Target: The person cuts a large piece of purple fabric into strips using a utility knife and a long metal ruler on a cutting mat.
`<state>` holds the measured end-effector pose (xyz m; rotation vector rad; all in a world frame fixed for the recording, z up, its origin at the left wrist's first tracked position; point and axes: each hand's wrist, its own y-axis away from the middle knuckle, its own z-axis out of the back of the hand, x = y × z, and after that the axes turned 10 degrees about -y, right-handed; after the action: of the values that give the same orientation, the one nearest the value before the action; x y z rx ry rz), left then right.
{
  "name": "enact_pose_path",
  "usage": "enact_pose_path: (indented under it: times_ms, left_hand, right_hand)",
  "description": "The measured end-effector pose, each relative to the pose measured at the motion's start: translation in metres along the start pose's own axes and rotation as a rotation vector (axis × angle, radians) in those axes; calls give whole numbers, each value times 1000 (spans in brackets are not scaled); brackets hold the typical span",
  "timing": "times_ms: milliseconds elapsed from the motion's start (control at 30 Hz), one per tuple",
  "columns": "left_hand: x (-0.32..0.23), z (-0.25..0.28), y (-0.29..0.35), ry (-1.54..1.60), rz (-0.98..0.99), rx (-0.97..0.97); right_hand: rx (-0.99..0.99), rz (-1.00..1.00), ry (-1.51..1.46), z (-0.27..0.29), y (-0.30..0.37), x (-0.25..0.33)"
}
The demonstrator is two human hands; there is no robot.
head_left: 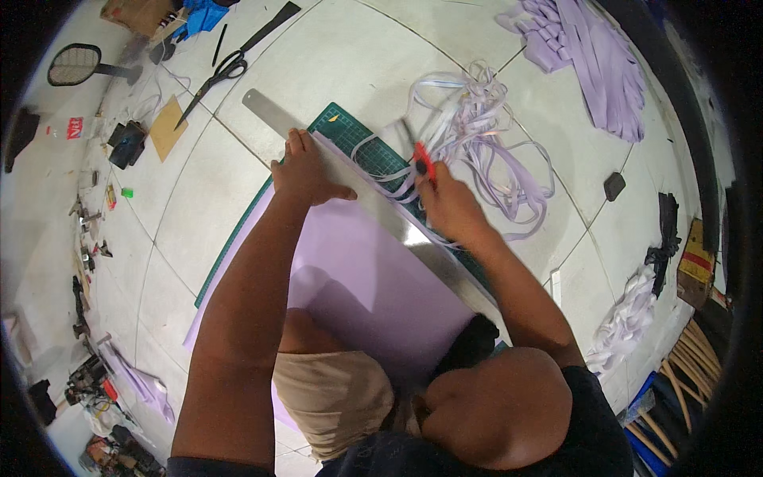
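Across the lilac sheet [358,262] lies a long metal ruler [270,113], running diagonally from upper left to lower right. My left hand [306,171] presses down on the ruler's upper part, fingers stretched and thumb spread wide. My right hand [451,203] is closed around a red utility knife [424,160], held near the far edge of the ruler; its blade end is blurred. Under the sheet is a green cutting mat [338,119], mostly covered. Thin lilac strips [485,119] lie tangled beyond the knife, some of them over the mat.
Large black scissors [230,67] rest on the tiled floor [262,48], near a tan card [168,129]. Wide lilac strips [596,56] are heaped at upper right. A racket [75,65] and small tools sit at left; sticks [699,358] and white fabric [628,318] are at right.
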<state>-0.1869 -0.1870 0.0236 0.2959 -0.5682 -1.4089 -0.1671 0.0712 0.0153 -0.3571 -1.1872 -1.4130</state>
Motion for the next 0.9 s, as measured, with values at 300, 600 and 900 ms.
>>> enact_pose_path:
  times_ms: [300,600,900]
  left_hand:
    - [-8,13,0,62,17,66]
    - [-1,1,-4,60,28,44]
    - [-2,2,-5,-10,9,49]
  right_hand:
    - [107,367,331,-68,-27,40]
    - [87,406,427,-89,-45,51]
    - [186,368,311,-70,-42,59]
